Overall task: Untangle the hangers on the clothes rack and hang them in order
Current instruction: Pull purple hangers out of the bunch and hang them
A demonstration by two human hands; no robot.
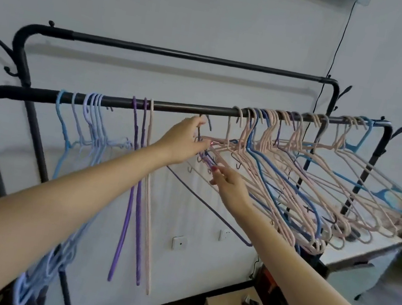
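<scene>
Midway through untangling, apparently. Left hand (pixel 186 140) curled round the neck of a dark purple hanger (pixel 212 207) just below the front rail (pixel 175 107); right hand (pixel 228 186) pinching snagged wires at the near edge of the pink-and-blue tangle (pixel 297 173) (exact strand unclear). Sorted hangers (pixel 93 121) hung far left. Next, probably: working that hook free, then rehanging beside the purple ones (pixel 136 168).

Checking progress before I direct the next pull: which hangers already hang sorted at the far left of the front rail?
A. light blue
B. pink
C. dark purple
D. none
A: the light blue hangers hang together at the left end of the front rail.
</scene>
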